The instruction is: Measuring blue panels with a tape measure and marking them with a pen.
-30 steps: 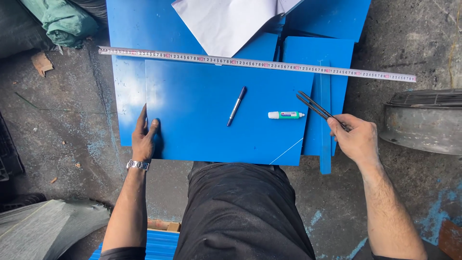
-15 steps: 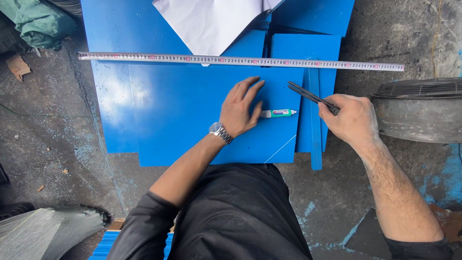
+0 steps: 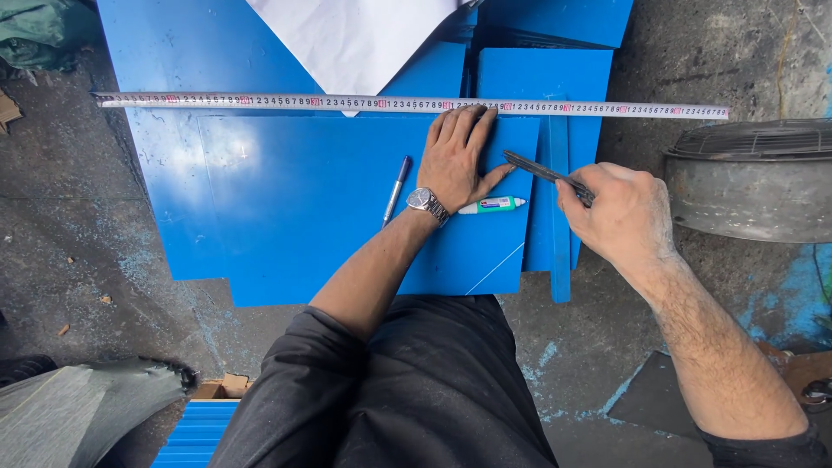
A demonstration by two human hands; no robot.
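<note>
bright, even daylight from above; a white glare patch sits on the glossy blue sheet (image 3: 260, 199) at upper left; shadows are soft and short; focus is sharp centrally, perhaps slightly softer and bowed toward the frame edges.

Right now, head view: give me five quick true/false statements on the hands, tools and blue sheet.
1. The left hand lies flat on the blue sheet, fingertips at the metal ruler. True.
2. The right hand is empty. False: it grips a dark cutting tool, tip pointing toward the left hand.
3. The pen lies loose on the sheet, left of the left wrist. True.
4. The green-and-white marker is held in the left hand. False: it lies on the sheet beside the wristwatch.
5. The white paper covers the ruler. False: it lies beyond it, its corner just reaching the ruler.
</note>
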